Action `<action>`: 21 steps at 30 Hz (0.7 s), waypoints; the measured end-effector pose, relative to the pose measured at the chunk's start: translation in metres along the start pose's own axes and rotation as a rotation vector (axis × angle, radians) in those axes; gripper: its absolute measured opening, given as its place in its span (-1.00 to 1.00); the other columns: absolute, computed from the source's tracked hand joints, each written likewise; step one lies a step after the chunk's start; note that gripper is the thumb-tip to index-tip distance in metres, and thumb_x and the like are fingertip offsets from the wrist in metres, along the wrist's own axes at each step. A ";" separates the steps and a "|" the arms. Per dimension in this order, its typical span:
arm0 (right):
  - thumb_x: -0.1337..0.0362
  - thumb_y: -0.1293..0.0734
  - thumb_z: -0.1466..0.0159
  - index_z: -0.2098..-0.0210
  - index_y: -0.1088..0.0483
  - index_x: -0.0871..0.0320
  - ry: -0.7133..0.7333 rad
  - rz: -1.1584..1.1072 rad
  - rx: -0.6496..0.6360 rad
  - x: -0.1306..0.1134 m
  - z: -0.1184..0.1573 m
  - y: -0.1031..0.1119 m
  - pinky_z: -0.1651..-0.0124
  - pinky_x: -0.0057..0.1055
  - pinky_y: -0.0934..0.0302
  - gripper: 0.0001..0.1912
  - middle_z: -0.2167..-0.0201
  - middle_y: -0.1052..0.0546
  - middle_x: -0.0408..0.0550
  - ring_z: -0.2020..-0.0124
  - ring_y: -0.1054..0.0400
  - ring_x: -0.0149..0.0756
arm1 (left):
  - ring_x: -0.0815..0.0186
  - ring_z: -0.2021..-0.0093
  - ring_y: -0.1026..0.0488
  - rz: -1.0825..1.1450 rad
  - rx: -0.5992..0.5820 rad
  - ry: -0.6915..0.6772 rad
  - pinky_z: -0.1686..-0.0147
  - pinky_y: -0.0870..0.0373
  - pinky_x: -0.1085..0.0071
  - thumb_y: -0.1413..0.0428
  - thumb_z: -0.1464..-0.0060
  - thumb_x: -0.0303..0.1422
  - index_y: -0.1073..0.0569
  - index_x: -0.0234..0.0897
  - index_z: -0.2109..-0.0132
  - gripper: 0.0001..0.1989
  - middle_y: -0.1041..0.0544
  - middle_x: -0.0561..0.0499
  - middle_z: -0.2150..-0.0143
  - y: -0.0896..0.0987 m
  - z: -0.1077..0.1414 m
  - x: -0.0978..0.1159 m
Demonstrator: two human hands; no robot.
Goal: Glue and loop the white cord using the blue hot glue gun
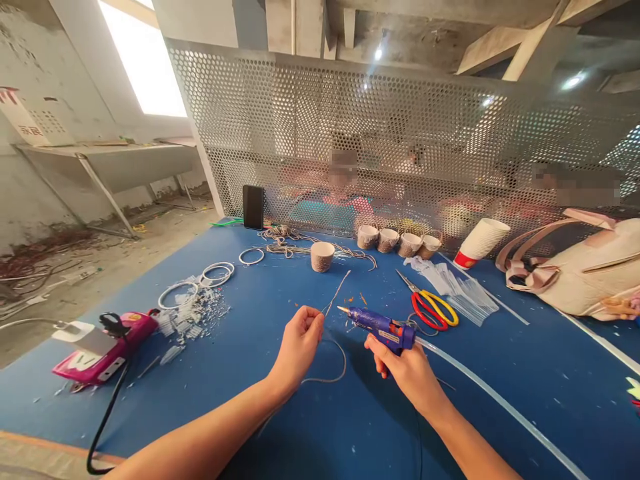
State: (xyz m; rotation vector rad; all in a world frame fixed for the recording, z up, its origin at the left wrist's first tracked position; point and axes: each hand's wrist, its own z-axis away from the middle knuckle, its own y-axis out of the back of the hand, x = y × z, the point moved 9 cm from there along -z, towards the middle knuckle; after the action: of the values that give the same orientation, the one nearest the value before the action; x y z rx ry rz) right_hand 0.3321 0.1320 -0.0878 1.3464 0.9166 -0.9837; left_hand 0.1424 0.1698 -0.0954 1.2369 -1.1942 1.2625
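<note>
My left hand [301, 343] pinches a thin grey cord [340, 291]; one end sticks up past the fingertips and the rest loops below on the blue table. Wrapped around the handle of a blue hot glue gun [383, 328] is my right hand [407, 370]. The gun's nozzle points left, close to the cord's upright end; whether they touch I cannot tell. A long clear glue stick [493, 393] trails from the gun's back to the lower right. Beyond the hands stands a small cord-wrapped cup [322, 258].
Scissors [430, 303] with red and yellow handles lie right of the gun, near clear glue sticks [463, 290]. Several wrapped cups [388, 241], stacked paper cups [483, 241] and a bag [585, 273] line the back. At left are white rings [179, 296] and a pink power strip [107, 350].
</note>
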 end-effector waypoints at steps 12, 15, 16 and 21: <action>-0.17 -0.14 -0.21 0.47 -0.46 0.14 0.136 0.224 0.069 -0.007 0.003 -0.002 0.59 -0.43 -0.14 -0.46 0.67 -0.41 -0.11 0.64 -0.28 -0.31 | 0.47 0.66 -0.08 -0.053 -0.035 -0.055 0.65 0.01 0.53 -0.04 -0.03 -0.18 -0.27 -0.24 0.47 -0.76 -0.18 0.22 0.67 -0.006 0.000 0.001; -0.15 -0.14 -0.22 0.47 -0.47 0.13 0.189 0.254 0.094 -0.011 0.004 -0.001 0.63 -0.43 -0.14 -0.48 0.71 -0.40 -0.13 0.68 -0.27 -0.31 | 0.46 0.65 -0.09 -0.071 -0.045 -0.078 0.64 0.00 0.52 -0.03 -0.04 -0.18 -0.28 -0.24 0.46 -0.76 -0.18 0.21 0.67 -0.006 0.000 0.001; -0.14 -0.15 -0.23 0.47 -0.47 0.12 0.203 0.266 0.101 -0.012 0.005 -0.001 0.63 -0.43 -0.14 -0.49 0.72 -0.39 -0.13 0.69 -0.27 -0.31 | 0.46 0.65 -0.09 -0.076 -0.048 -0.083 0.63 0.00 0.52 -0.02 -0.04 -0.19 -0.28 -0.24 0.46 -0.76 -0.18 0.21 0.67 -0.006 0.000 0.001; -0.11 -0.15 -0.24 0.47 -0.46 0.11 0.240 0.312 0.109 -0.015 0.007 -0.001 0.64 -0.42 -0.15 -0.52 0.75 -0.36 -0.16 0.72 -0.25 -0.31 | 0.46 0.64 -0.07 -0.089 -0.061 -0.066 0.63 0.01 0.51 0.00 -0.06 -0.19 -0.27 -0.24 0.45 -0.77 -0.16 0.22 0.66 -0.007 0.002 0.003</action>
State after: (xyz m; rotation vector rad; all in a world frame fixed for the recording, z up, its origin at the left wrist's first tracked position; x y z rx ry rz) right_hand 0.3255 0.1261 -0.0739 1.6684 0.8060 -0.6493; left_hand 0.1498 0.1683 -0.0920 1.2813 -1.2021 1.1198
